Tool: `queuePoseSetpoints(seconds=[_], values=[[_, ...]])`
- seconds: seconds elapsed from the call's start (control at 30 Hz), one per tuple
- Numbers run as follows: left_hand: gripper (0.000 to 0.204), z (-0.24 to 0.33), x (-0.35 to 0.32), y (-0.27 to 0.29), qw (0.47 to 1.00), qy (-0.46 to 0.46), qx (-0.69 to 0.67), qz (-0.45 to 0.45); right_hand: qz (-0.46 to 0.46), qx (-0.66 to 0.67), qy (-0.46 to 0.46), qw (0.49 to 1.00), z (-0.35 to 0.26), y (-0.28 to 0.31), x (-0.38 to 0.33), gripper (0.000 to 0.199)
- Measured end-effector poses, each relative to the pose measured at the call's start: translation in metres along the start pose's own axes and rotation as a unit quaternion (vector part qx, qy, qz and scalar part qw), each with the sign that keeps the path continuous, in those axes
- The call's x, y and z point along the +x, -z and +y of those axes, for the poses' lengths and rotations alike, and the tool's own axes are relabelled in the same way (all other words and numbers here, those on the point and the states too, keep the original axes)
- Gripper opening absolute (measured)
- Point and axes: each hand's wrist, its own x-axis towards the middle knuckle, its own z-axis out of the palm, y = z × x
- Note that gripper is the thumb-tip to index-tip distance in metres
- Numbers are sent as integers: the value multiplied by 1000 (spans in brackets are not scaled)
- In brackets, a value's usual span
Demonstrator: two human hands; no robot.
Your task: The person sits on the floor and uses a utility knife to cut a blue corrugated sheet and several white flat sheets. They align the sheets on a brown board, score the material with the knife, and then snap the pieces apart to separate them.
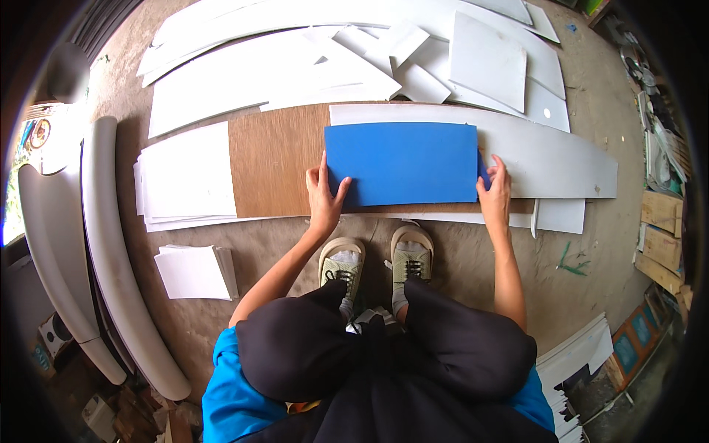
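We see the left hand [325, 193] and the right hand [495, 190] each clamped on a lower corner of the blue sheet [402, 162], which lies flat between them on the brown board [275, 162] and a long white panel [546, 155].

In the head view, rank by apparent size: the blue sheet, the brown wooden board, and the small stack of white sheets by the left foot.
1. Brown wooden board, though partly covered.
2. Blue sheet, gripped by left hand and right hand.
3. Small white stack.
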Motion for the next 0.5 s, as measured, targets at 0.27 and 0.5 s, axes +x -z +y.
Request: queuePoseSetpoints(seconds=[0.27, 0.5], values=[[73, 17, -7, -5, 1000, 1, 15, 1, 117, -88, 5, 989, 21, 12, 6, 47], [74, 37, 2, -11, 996, 72, -51, 9, 9, 53, 7, 999, -2, -20, 14, 63]])
